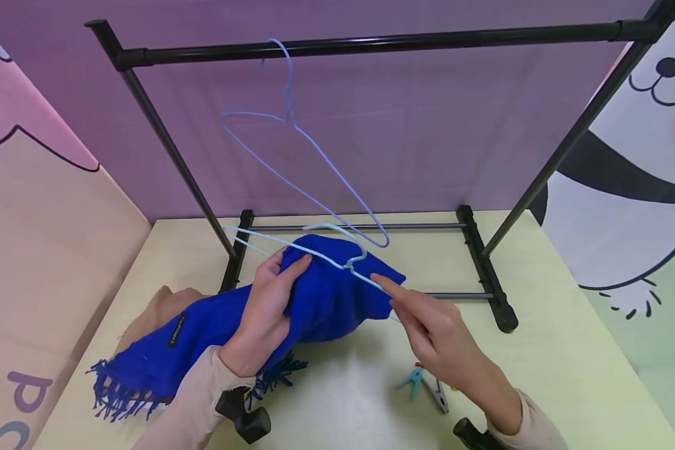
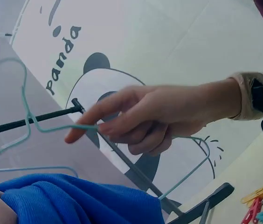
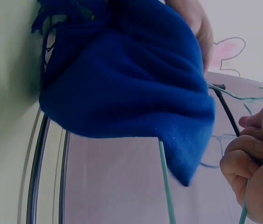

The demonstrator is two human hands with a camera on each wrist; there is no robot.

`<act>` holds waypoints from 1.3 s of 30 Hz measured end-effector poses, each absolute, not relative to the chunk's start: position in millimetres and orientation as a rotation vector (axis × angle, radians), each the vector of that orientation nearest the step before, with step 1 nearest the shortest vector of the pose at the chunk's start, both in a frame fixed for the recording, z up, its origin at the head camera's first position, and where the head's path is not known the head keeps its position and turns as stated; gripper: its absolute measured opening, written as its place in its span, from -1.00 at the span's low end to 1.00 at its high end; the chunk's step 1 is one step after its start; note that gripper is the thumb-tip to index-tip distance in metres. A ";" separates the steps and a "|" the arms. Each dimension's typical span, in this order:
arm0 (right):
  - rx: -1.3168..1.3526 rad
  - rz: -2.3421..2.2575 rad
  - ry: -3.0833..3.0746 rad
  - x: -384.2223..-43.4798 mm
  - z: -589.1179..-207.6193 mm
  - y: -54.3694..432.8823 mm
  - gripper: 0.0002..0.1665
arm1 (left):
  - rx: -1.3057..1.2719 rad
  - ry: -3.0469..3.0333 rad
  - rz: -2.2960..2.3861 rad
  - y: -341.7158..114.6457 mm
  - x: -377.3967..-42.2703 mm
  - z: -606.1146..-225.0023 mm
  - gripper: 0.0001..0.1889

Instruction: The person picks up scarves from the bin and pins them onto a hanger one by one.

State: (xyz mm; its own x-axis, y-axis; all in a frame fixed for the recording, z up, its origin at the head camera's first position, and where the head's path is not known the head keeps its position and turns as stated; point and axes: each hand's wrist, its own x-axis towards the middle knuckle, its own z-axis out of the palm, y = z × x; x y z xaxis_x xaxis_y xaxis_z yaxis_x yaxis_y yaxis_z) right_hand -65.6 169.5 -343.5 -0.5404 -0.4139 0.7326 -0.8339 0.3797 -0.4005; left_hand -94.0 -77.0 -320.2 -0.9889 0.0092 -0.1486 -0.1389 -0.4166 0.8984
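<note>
My left hand [image 1: 263, 312] grips a blue scarf [image 1: 326, 306], its thumb on top of the folded cloth. The scarf has fringed ends and a dark label; one length trails over the table to the left. A pale teal hanger [image 1: 349, 266] lies across the scarf, hook upward. My right hand [image 1: 435, 331] pinches the hanger's right shoulder, index finger stretched along the wire. In the left wrist view, thumb and curled fingers [image 2: 143, 140] close round that wire. The right wrist view shows the scarf [image 3: 127, 84] draped over the hanger's lower bar [image 3: 165, 186].
A black clothes rack [image 1: 371, 45] stands over the table [image 1: 551, 375], with an empty bluish-purple hanger [image 1: 337, 172] on its top rail. Clothespins [image 1: 413, 379] lie by my right forearm. Beige cloth [image 1: 157, 309] lies under the scarf at left.
</note>
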 end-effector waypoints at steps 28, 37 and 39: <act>1.144 1.091 -2.176 -53.7 -355.1 156.0 -0.53 | 0.438 3.139 1.132 -92.7 -134.0 -347.2 -0.65; 1.088 1.105 -2.154 -59.4 -359.9 158.2 -0.44 | 0.568 3.209 1.076 -101.3 -107.0 -354.0 -0.60; 1.075 1.103 -2.169 -59.1 -359.7 159.1 -0.42 | 0.615 3.252 1.031 -103.8 -99.5 -354.7 -0.58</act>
